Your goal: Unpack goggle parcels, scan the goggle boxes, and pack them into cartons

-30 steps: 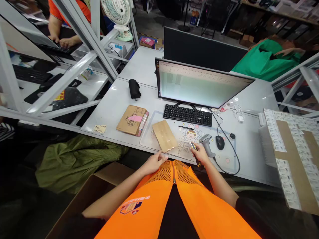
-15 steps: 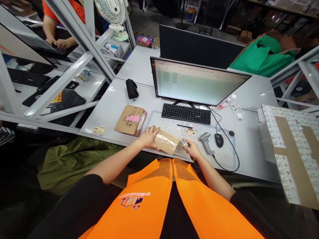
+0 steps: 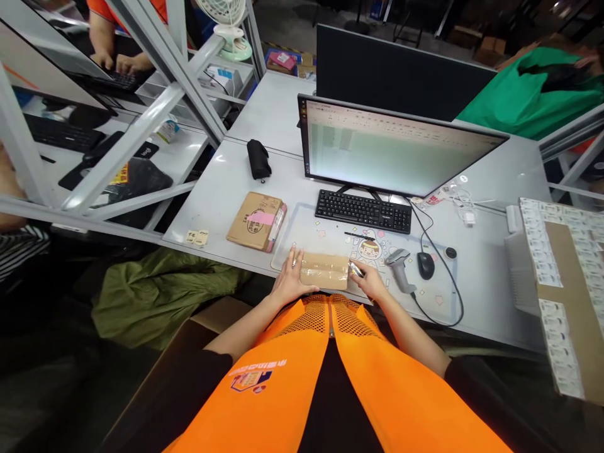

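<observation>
A small kraft paper parcel (image 3: 324, 272) with clear tape across it lies flat at the near edge of a printed desk mat (image 3: 306, 242). My left hand (image 3: 290, 275) rests with its fingers apart against the parcel's left end, holding nothing. My right hand (image 3: 370, 283) is at the parcel's right end, closed around a small utility knife (image 3: 356, 270). Its metal tip is at or very near the parcel's right edge. Most of the knife's handle is hidden by my fingers.
A barcode scanner (image 3: 400, 269) and mouse (image 3: 425, 265) lie right of the mat, with a keyboard (image 3: 363, 211) and monitor (image 3: 396, 148) behind. A kraft mailer (image 3: 256, 221) lies to the left. Label sheets (image 3: 566, 283) stick out at right. A co-worker's hands (image 3: 123, 63) type beyond a metal rack.
The parcel has turned from a tilted position to lie square across the mat's near edge. My left hand has come to its left end, and the knife has moved to its right end.
</observation>
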The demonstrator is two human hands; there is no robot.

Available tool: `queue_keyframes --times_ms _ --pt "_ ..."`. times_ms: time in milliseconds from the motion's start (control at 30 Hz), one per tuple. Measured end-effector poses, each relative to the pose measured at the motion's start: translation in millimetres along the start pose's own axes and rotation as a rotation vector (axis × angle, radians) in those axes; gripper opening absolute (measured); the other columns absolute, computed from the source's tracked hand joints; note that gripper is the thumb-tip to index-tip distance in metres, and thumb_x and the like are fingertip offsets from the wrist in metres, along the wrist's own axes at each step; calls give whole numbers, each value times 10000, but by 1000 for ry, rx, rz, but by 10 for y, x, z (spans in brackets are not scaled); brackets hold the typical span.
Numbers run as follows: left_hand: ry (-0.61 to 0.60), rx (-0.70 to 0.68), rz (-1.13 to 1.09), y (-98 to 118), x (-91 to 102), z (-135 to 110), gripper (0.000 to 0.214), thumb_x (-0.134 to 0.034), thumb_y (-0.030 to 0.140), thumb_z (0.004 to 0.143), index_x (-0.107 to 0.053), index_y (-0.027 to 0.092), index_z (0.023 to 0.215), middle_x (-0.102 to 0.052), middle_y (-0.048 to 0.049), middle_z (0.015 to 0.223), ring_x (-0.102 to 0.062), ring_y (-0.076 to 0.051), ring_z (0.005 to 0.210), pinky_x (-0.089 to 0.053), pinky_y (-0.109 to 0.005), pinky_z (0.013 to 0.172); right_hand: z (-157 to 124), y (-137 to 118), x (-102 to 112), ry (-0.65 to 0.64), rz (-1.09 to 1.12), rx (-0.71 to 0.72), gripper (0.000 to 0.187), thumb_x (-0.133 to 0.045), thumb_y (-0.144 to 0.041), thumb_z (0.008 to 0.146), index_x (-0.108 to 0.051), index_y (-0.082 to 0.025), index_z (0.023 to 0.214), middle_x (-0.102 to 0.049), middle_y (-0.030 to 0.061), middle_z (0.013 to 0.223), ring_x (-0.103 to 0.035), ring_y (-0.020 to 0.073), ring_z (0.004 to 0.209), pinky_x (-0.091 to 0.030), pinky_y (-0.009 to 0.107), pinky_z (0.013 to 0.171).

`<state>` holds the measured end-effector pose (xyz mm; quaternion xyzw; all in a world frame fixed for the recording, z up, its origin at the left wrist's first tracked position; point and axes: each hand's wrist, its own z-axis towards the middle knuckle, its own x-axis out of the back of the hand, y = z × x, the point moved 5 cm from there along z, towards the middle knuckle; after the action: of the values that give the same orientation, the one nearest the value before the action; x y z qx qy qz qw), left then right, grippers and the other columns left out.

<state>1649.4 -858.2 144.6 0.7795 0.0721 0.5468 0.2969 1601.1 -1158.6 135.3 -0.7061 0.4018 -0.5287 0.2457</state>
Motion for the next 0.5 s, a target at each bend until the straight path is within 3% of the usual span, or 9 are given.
queue_keyframes --times_ms 167,500 --pt "11 -34 -11 -13 1 24 1392 -944 694 683 -205 204 1757 -183 -215 1816 -279 -456 1645 -379 -593 1296 -74 9 -29 24 12 -26 539 -702 -280 896 -736 -229 1432 -752 65 1413 -696 285 1349 -524 456 1185" --pt "34 -34 -18 -22 -26 34 1407 -965 672 659 -207 227 1757 -225 -203 1802 -323 -472 1614 -418 -609 1265 -306 80 -142 -1 53 -3 543 -686 -241 855 -761 -201 1392 -765 85 1384 -708 289 1336 -514 459 1194"
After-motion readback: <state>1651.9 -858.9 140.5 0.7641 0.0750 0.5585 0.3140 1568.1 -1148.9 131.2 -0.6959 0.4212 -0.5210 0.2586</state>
